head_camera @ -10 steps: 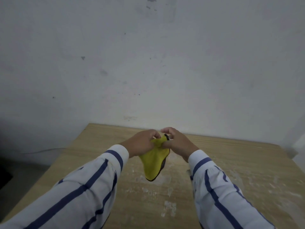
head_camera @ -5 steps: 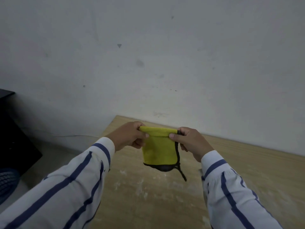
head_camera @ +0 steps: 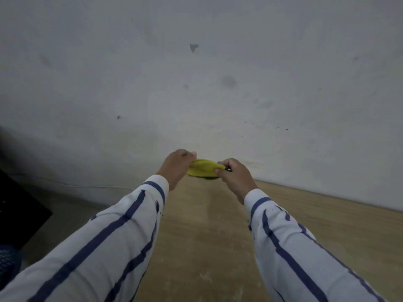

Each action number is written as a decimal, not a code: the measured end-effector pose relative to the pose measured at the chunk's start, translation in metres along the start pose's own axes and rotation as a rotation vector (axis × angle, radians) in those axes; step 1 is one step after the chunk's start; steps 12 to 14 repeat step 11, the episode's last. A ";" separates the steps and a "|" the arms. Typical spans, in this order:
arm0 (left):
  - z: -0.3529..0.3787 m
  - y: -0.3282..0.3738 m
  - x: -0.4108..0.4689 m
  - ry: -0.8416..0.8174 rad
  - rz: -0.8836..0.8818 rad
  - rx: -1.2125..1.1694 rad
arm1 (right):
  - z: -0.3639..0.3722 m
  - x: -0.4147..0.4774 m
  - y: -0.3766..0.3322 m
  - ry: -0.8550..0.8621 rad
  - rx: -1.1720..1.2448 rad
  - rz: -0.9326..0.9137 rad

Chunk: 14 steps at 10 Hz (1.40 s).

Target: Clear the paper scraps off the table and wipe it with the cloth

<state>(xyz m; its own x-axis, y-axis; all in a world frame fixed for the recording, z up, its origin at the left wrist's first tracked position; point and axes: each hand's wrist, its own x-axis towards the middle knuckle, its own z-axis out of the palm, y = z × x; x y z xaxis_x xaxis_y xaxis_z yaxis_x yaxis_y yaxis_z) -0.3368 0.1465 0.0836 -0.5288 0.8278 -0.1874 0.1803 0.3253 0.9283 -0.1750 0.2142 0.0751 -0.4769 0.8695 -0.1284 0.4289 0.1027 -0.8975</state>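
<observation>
Spanning the gap between two hands, a yellow cloth [head_camera: 204, 168] is held bunched at twelve o'clock, over the far edge of a pale wooden table [head_camera: 207, 236] and close to a stained white wall [head_camera: 218, 83]. Its left end is pinched by the curled fingers and thumb of the left hand [head_camera: 177, 165], at about eleven o'clock. Its right end, where a dark trim shows, is gripped by the closed fingers of the right hand [head_camera: 234, 176], at about one o'clock. Whether the cloth's underside touches the wood cannot be told. Both arms are covered by white, blue-striped sleeves [head_camera: 109, 236]. No paper scraps can be made out on the stretch of table shown, and only pale flecks [head_camera: 207, 277] are seen toward six o'clock. The clearing is therefore judged done or nearly so. The wiping is judged not yet properly begun, since the cloth is gathered rather than spread flat and whitish residue is seen on the surface. A black object [head_camera: 19, 205] is seen on the floor at nine o'clock, with a thin cable [head_camera: 87, 185] along the foot of the wall.
</observation>
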 end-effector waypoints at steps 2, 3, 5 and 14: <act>0.017 -0.082 0.013 -0.105 -0.005 0.334 | 0.048 0.006 0.053 -0.169 -0.240 0.055; 0.026 -0.125 0.007 -0.187 0.060 0.679 | 0.067 0.004 0.088 -0.256 -0.533 0.039; 0.039 -0.144 0.004 -0.222 0.162 0.943 | 0.088 0.015 0.087 -0.176 -0.853 -0.003; 0.074 -0.087 -0.031 -0.330 0.142 1.073 | 0.010 -0.034 0.100 -0.159 -0.894 0.149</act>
